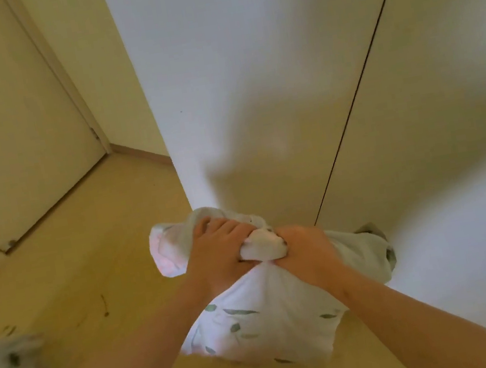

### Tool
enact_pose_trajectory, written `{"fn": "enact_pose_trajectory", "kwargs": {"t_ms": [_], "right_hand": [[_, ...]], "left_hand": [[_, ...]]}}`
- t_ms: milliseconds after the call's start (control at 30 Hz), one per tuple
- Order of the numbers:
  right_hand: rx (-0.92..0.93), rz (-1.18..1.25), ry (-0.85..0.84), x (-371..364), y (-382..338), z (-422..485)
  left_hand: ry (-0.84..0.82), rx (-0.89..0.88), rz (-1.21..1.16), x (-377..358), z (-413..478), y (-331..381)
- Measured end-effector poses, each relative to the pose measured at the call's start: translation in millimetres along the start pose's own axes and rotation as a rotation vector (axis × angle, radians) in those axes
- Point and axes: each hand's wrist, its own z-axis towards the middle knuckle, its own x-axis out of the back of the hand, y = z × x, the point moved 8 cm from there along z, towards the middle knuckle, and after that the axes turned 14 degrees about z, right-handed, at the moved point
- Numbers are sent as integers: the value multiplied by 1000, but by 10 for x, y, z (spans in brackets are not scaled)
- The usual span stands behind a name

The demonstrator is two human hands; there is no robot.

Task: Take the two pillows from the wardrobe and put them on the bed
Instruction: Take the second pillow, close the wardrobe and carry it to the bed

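whole frame soft with motion blur. lower left: a smeared patch of leaf-print fabric point(6, 364), cut off by the frame edge; cannot tell if it is bedding or a second pillow. bottom edge, centre: a small pale fuzzy shape, too cropped to identify. far side of the pillow point(266, 317) is bunched and greyish at centre right; whether that is one pillow or two pressed together cannot be told. fingertips of both hands are buried in cloth.

both forearms reach in from the bottom of the frame and converge at centre. left hand point(215, 258) is knuckles up, fingers spread over the upper fold, thumb tucked under, clenched on a wad of fabric. right hand point(307, 253) sits just beside it, nearly touching, fist closed round the same gathered ridge of cloth.

pillow is white with green leaf print. it hangs below and between the two hands, held off the wooden floor point(100, 238), its upper edge pinched up between them. it is right in front of the white wardrobe point(249, 71), which fills the upper centre and right, with a dark door seam running diagonally. a closed cream door point(3, 126) is at upper left.
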Motion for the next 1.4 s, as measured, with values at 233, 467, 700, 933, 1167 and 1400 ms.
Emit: {"fn": "enact_pose_trajectory", "kwargs": {"t_ms": [233,467,700,933,1167,1400], "right_hand": [[412,-106,-11,-647,-761,268],[512,-77,-239,-1459,-1578,792],[536,-92,-356,-2442,-2552,1577],[592,-94,-315,-3246,-3567,2282],[776,-210,-241,-4072,-4584,3158],[899,-102,-498,-5240,-5615,4222]], "left_hand": [[-380,393,63,-191,-822,-827],[-348,694,132,-74,-1325,-1965],[-330,870,134,77,-1729,-3376],[-201,980,207,289,-2037,-4746],[-55,1133,431,388,-2276,-6116],[-119,1400,440,295,-2580,-7632]]}}
